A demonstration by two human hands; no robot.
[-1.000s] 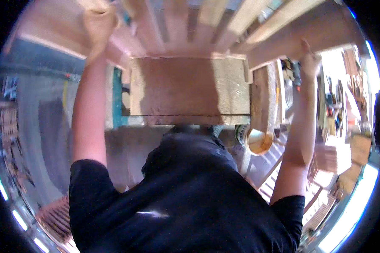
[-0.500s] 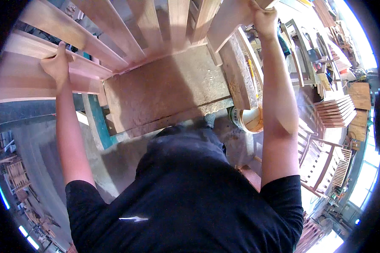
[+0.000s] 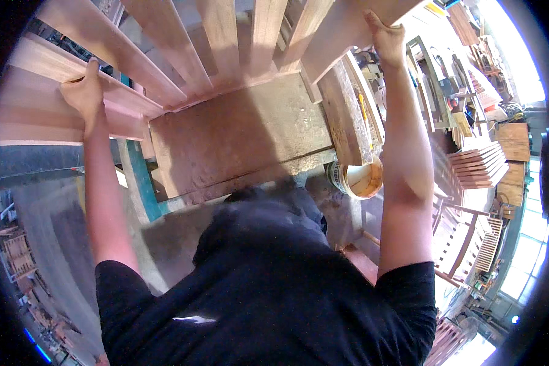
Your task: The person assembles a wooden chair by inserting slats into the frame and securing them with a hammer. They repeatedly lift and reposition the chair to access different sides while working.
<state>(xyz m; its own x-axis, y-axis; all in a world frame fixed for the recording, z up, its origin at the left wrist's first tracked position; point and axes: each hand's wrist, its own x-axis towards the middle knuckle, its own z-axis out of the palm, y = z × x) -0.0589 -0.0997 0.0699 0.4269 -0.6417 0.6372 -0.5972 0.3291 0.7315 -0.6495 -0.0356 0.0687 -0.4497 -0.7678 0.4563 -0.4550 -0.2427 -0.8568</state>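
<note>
A large frame of pale reddish wood with several slats (image 3: 219,36) fans out across the far side, its lower rail resting along the far edge of a worn wooden bench top (image 3: 226,131). My left hand (image 3: 85,93) is closed on the left side piece (image 3: 27,100), thumb up over its edge. At the upper right my right hand (image 3: 388,43) grips the right side board (image 3: 348,27), with the thumb on its near face; the other fingers are mostly hidden. Both arms are stretched out. The frame's far end lies outside the picture.
A thick timber block (image 3: 351,122) lies at the bench's right end, above a white bucket (image 3: 340,177). A green bench leg (image 3: 139,177) stands at the left. Farther right are stacked slats (image 3: 479,168), a slatted wooden chair (image 3: 466,244) and a cluttered work table (image 3: 436,79).
The slats and right side board sit slightly farther right in the picture, and my right hand has shifted a little right and nearer with them. My left hand keeps its grip almost in place.
</note>
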